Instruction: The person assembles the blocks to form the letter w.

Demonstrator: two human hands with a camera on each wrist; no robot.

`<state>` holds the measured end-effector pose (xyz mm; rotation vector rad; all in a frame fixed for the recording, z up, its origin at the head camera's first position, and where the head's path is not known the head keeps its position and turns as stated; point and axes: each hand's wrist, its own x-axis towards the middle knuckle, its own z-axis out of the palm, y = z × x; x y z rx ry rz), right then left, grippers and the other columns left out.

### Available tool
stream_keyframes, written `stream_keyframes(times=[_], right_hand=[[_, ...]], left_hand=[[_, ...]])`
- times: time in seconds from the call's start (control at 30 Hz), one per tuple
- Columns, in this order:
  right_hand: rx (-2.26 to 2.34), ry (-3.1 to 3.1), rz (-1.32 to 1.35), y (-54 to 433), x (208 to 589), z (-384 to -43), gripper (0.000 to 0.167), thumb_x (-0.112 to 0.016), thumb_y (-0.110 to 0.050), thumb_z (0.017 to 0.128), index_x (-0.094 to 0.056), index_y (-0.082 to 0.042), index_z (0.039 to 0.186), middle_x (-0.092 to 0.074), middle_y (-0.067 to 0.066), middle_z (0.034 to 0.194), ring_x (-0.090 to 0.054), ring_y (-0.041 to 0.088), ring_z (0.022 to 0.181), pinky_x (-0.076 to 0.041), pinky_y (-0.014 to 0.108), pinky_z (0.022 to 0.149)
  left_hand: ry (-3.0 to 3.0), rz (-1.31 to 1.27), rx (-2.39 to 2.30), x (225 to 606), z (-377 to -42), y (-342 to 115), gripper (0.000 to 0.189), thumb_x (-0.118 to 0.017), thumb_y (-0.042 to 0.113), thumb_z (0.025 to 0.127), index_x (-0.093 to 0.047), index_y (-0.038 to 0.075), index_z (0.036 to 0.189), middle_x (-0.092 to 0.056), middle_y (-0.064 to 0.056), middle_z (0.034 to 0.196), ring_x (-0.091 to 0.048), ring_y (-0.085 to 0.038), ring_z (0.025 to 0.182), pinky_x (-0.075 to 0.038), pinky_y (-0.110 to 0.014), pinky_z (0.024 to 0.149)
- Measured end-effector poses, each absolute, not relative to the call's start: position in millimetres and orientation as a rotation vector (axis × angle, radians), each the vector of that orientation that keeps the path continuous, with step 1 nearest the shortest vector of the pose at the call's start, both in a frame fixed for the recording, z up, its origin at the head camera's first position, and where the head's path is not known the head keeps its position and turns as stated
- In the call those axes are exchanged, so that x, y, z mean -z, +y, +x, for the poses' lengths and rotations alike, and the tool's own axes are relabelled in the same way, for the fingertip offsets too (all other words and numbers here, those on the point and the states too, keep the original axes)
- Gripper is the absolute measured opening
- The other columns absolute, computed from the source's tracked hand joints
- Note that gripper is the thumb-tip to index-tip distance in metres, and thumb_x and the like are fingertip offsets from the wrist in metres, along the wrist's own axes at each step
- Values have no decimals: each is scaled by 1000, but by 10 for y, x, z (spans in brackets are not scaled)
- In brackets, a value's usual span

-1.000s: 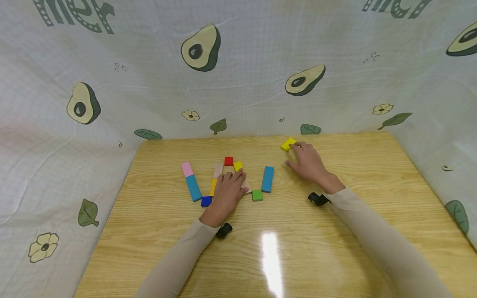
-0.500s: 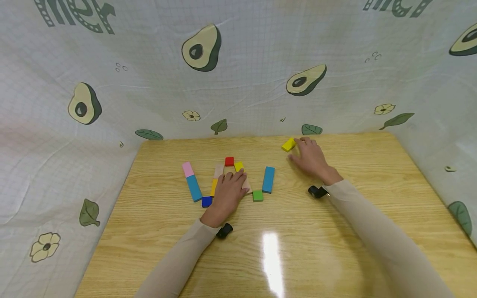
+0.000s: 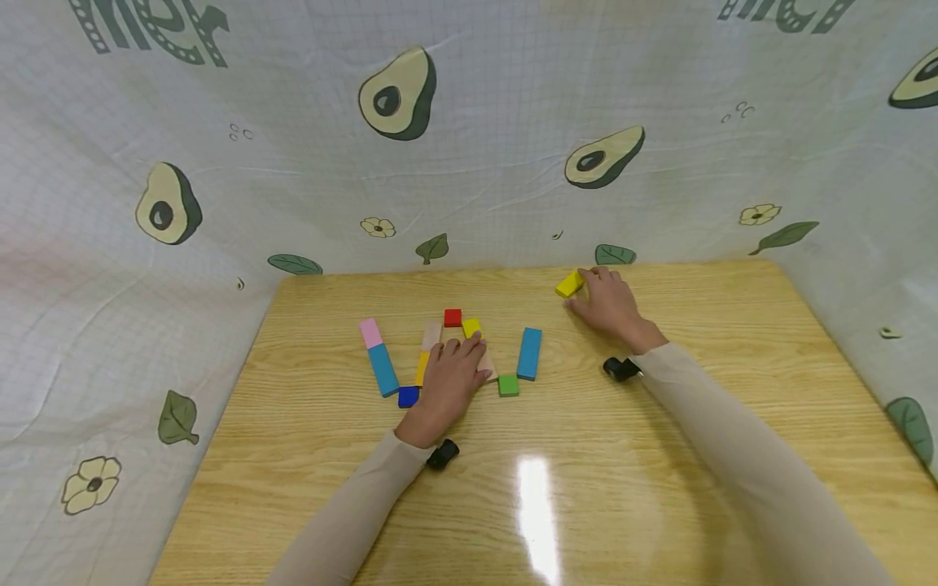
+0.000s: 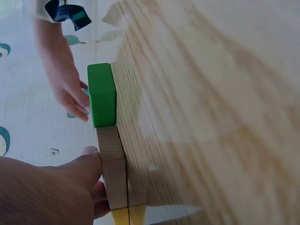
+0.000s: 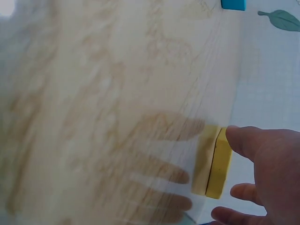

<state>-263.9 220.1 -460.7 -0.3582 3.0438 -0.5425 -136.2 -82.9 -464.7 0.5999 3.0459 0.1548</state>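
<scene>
My left hand (image 3: 450, 378) rests over the middle of a block layout on the table. In the left wrist view its thumb and fingers lie against a plain wooden block (image 4: 114, 180), end to end with a green block (image 4: 102, 96). At the back right, my right hand (image 3: 607, 301) reaches a yellow block (image 3: 569, 283) lying flat. Its fingertips are right at that block's right end, fingers loosely spread. In the right wrist view the thumb overlaps the top of this yellow block (image 5: 219, 164), and the other fingers hang beside it.
Around the left hand lie a red block (image 3: 453, 317), a dark blue block (image 3: 408, 396), a pink block (image 3: 370, 332) and blue long blocks, one (image 3: 529, 354) to the right. A printed cloth (image 3: 484, 163) hangs behind the table (image 3: 623, 472).
My right hand has slid slightly right and back along the yellow block, which has turned a little. My left hand stays in place.
</scene>
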Motion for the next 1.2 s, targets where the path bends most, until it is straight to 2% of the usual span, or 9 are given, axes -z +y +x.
stream_keyframes(times=[0.43, 1.03, 1.2], right_hand=[[501, 3035, -341, 2150, 4613, -2690, 69, -64, -32, 106, -42, 11, 155, -43, 38, 150, -41, 55, 137, -36, 67, 114], [550, 3096, -325, 2097, 4654, -2737, 62, -70, -27, 102, -52, 13, 145, -54, 35, 138, -49, 52, 127, -42, 64, 107], [571, 3106, -342, 2077, 4654, -2715, 61, -72, -24, 100, -54, 12, 145, -55, 34, 139, -50, 51, 126, -44, 63, 106]], left_hand=[[3054, 611, -149, 4653, -1367, -834, 56, -56, 40, 110, -52, 14, 158, -43, -4, 167, -49, -31, 140, -37, -50, 116], [3042, 590, -119, 4636, -1368, -825, 56, -55, 41, 110, -51, 15, 159, -43, -3, 168, -49, -30, 140, -38, -49, 116], [3036, 586, -125, 4642, -1370, -831, 56, -54, 41, 110, -50, 15, 160, -42, -3, 168, -48, -30, 141, -37, -49, 116]])
